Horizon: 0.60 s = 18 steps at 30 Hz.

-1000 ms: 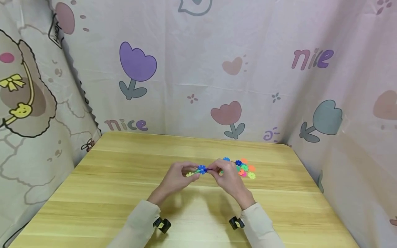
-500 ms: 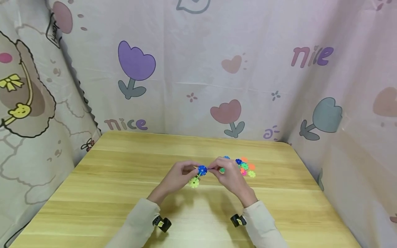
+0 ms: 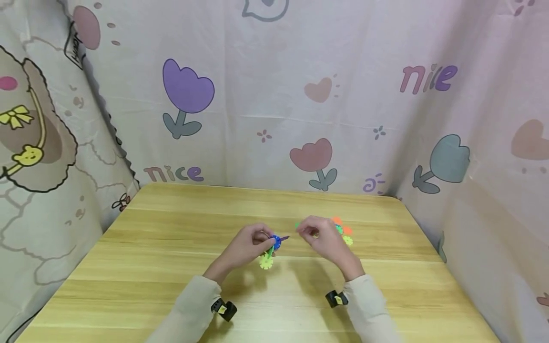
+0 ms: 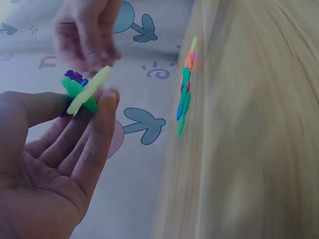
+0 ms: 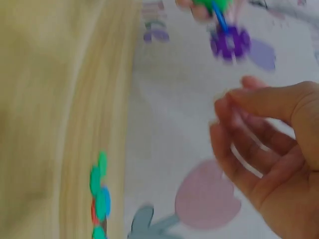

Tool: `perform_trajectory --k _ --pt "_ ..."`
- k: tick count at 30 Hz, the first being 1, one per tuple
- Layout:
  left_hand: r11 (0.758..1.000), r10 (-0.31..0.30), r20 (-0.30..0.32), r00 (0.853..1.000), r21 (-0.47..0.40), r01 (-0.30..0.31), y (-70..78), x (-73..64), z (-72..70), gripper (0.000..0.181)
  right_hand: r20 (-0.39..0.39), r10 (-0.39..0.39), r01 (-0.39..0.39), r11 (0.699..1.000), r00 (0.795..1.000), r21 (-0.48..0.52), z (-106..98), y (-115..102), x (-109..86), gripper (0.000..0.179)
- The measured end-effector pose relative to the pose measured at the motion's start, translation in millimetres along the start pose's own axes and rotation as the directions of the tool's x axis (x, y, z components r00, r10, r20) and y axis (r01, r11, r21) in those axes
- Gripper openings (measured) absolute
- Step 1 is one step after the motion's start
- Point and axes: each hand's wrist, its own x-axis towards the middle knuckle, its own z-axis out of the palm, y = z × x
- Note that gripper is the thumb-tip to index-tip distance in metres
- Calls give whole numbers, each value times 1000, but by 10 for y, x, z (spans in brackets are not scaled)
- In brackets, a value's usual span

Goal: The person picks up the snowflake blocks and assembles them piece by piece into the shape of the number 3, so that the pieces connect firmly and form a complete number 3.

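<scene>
My left hand pinches a joined string of notched plastic snowflake discs between thumb and fingers. In it are a yellow disc hanging lowest, a green disc, a blue disc and a purple disc at the end towards the right hand. My right hand is apart from the string, its fingers loosely bent with nothing visible between them. It hovers just in front of the loose discs and hides part of them.
Loose snowflake discs, among them an orange disc and a yellow-green one, lie on the wooden table behind my right hand. A printed curtain hangs along the table's back and sides.
My right hand has let go of the purple disc and moved right, towards the loose discs. The string has tilted in my left hand, its yellow disc swinging lower.
</scene>
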Motion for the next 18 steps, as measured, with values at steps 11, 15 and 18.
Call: perform_trajectory --k 11,15,18 --pt "999 -26 -7 1000 -25 26 -12 5 -33 19 6 501 -494 855 866 -156 -434 697 -227 13" --pt "999 -27 -4 1000 -30 27 -4 0 -39 19 -6 548 -537 818 837 -204 -483 880 -315 17" --pt "999 -21 -5 1000 -27 20 -2 -6 -43 18 -3 572 -558 800 821 -220 -495 989 -364 17"
